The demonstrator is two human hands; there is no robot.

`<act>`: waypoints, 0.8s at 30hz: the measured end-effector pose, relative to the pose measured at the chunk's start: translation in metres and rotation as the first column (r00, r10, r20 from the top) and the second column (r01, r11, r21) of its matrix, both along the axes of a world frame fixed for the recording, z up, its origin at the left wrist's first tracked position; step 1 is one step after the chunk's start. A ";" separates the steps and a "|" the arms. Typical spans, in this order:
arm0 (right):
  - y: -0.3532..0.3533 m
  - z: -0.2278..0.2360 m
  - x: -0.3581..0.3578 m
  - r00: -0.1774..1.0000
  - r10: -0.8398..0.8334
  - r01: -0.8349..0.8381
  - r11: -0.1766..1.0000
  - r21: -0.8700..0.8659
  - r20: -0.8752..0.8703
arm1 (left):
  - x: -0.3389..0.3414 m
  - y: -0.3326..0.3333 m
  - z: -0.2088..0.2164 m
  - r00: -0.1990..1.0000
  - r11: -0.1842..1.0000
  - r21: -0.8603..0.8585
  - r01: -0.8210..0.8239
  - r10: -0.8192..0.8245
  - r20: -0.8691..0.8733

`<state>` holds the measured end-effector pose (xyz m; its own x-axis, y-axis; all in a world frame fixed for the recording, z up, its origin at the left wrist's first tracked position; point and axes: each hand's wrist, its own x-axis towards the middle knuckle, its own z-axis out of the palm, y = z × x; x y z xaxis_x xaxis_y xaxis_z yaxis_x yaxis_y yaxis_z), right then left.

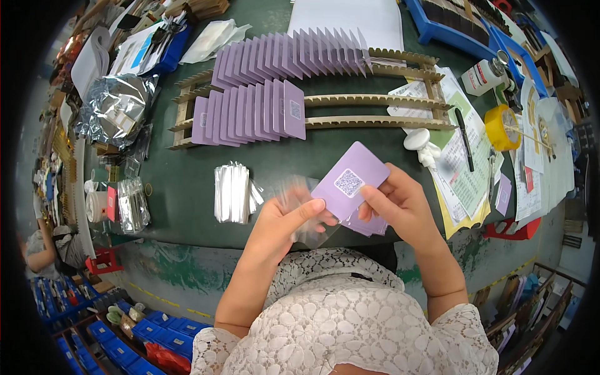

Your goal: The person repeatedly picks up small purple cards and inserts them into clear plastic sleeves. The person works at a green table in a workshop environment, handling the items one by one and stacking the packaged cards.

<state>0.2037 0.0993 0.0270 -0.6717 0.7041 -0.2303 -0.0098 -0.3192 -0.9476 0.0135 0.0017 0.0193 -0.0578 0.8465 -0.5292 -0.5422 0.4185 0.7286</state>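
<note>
Between my two hands is a purple card (334, 199) with a square code on its face, tilted over the near edge of the green table. My left hand (289, 217) pinches the card's lower left corner with the thumb and also has a clear plastic sleeve (294, 192) in its fingers. My right hand (395, 203) grips the card's right side, thumb on its face. Below the card lie more purple cards (369, 226), partly hidden. Left of my hands sits a stack of clear sleeves (232, 194). Further back, purple cards (294, 110) stand in rows.
The rows stand in a notched wooden rack (381, 100). To the right are papers (462, 162), a black pen (464, 139), a white figurine (424, 147), yellow tape (502, 127) and a bottle (482, 76). A shiny plastic bag (119, 106) lies at the left, blue trays (431, 22) at the far right.
</note>
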 end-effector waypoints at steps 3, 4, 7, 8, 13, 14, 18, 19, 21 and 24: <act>0.001 -0.003 0.000 0.999 0.000 -0.002 0.999 0.044 0.048 | 0.004 0.000 -0.007 0.998 0.997 0.074 -0.023 0.028 -0.064; 0.000 -0.003 -0.002 0.998 -0.061 0.059 0.994 0.090 0.017 | 0.004 0.000 -0.010 0.994 0.995 0.099 -0.011 0.021 -0.104; -0.002 -0.001 -0.007 0.992 -0.123 0.120 0.966 0.227 -0.001 | 0.003 0.001 -0.007 0.986 0.993 0.115 0.027 -0.008 -0.167; 0.001 -0.002 -0.002 0.996 -0.073 0.056 0.960 0.276 0.052 | 0.003 0.002 -0.005 0.984 0.993 0.111 0.039 -0.019 -0.179; -0.007 0.002 0.000 0.965 0.076 -0.213 0.787 0.579 0.251 | 0.015 0.012 0.000 0.981 0.992 0.122 -0.025 0.047 -0.189; -0.005 0.002 0.002 0.970 0.051 -0.181 0.802 0.569 0.237 | 0.019 0.015 0.003 0.982 0.992 0.126 -0.016 0.040 -0.185; 0.006 0.005 0.022 0.957 -0.046 -0.103 0.871 0.480 0.287 | 0.019 0.017 -0.011 0.985 0.976 0.206 -0.070 0.100 -0.141; 0.011 0.009 0.028 0.944 -0.042 -0.117 0.886 0.449 0.328 | 0.011 0.017 -0.010 0.990 0.982 0.175 -0.076 0.096 -0.105; 0.021 0.006 0.035 0.918 -0.075 -0.192 0.774 0.603 0.389 | -0.005 0.014 -0.015 0.994 0.987 0.129 -0.098 0.104 -0.040; 0.036 -0.002 0.014 0.920 -0.198 -0.171 0.572 0.802 0.338 | -0.007 0.010 -0.017 0.979 0.977 0.056 -0.205 0.205 0.004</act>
